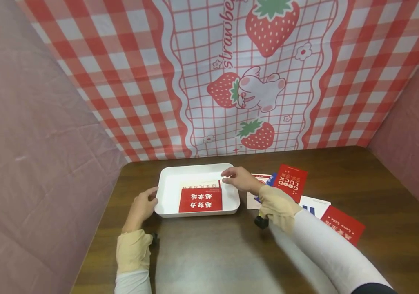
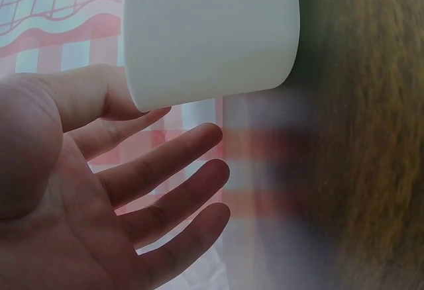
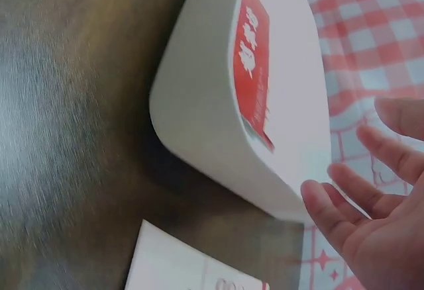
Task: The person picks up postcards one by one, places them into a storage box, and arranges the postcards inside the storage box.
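Left fingers and right fingers apart

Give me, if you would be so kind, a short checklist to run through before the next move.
1. Right hand free: ok; it holds nothing, over the right side of the white tray.
2. Left hand steadying the tray: cannot tell; its fingertips are at the left rim, but firm contact is unclear.
3. Cards within the tray: ok; a red card lies partly over a cream card.
4. Loose cards separated: not ok; the "Love Life" card overlaps a white card.
5. Clear head view of the loose cards: not ok; the right sleeve hides part of them.
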Tool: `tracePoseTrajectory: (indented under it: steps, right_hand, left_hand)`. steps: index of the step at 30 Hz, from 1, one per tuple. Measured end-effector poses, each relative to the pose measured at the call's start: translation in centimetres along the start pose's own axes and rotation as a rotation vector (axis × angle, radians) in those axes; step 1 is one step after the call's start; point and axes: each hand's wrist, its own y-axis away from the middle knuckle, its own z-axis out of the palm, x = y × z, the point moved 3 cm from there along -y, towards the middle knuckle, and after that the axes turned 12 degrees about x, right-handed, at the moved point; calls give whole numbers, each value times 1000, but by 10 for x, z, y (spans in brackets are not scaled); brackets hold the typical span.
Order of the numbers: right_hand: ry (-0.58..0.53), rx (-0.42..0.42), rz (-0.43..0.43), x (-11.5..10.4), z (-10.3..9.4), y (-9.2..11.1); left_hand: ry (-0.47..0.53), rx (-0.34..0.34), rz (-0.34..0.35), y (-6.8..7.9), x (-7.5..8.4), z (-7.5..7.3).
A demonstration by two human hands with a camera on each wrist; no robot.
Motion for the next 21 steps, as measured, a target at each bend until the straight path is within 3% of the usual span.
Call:
tracePoseTrajectory:
  steps: [3, 8, 15, 21]
  right_hand:
    - [-14, 21, 23, 3, -10, 0]
    - [-48, -12, 65, 7, -25, 3]
    - [-38, 17, -18, 12, -42, 9]
    - [27, 51, 51, 24, -53, 9]
  left_hand:
    - [1, -5, -1, 0, 0, -1]
    - [-4, -35, -23, -1, -2, 1]
    - [-21, -43, -31, -2, -3, 1]
    - [-20, -44, -23, -2, -4, 2]
